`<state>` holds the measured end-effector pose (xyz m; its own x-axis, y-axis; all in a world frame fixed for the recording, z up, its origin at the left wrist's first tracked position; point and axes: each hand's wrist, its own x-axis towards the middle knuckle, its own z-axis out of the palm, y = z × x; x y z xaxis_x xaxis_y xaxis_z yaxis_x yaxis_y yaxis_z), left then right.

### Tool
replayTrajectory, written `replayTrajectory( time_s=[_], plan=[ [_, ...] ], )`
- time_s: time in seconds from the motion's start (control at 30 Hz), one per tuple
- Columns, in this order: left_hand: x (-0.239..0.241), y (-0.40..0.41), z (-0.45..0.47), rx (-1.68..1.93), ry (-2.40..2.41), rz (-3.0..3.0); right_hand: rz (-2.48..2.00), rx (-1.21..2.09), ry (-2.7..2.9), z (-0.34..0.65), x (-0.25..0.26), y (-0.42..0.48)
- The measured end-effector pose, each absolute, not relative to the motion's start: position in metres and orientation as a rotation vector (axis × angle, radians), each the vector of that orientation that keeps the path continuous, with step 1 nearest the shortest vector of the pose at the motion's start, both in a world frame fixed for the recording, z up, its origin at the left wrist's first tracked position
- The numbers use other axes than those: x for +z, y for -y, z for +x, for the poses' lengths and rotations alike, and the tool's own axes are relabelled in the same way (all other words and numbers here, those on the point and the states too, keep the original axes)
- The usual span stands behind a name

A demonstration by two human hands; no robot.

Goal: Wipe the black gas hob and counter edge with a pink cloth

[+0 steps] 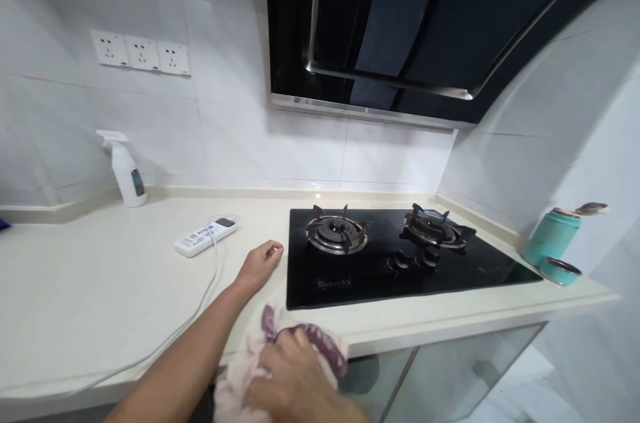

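My right hand [295,376] is closed on a pale pink and purple cloth [237,380], pressing it at the front edge of the cream countertop [90,296]. Part of the cloth hangs below the edge, and the hand looks slightly blurred. My left hand [261,264] rests on the counter just left of the black gas stove [360,283], its fingers curled in with nothing visible in them. A white remote-like device [206,238] lies to the left of that hand, with a white cable [200,306] running past it toward the front edge.
A white spray bottle [127,173] stands by the back wall. The stove has two burners with pan supports, under a low, dark range hood [370,23]. At the right end are a turquoise canister [553,236] and a turquoise lid or bowl [560,272]. Cabinet doors [450,370] lie below.
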<state>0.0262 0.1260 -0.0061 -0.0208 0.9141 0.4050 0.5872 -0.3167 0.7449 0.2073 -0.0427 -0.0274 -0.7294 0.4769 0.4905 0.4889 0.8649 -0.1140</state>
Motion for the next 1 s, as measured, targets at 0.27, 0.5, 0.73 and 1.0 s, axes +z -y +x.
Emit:
replayTrajectory(
  time_s=[0.27, 0.5, 0.73, 1.0],
  plan=[
    [-0.005, -0.128, 0.019, 1.234, -1.595, 1.842, -0.55, -0.604, 2.328, 0.192, -0.058, 0.039],
    [-0.01, -0.132, 0.013, 1.206, -1.638, 1.813, -0.605, -0.726, 2.075, 0.283, -0.097, 0.019],
    [0.0, -0.128, 0.014, 1.152, -1.671, 1.82, -0.745, -0.709, 2.21, 0.408, -0.083, 0.012],
    [0.002, -0.134, 0.012, 1.069, -1.763, 1.869, -1.328, -0.667, 2.249, 0.556, -0.101, 0.0]
  ],
)
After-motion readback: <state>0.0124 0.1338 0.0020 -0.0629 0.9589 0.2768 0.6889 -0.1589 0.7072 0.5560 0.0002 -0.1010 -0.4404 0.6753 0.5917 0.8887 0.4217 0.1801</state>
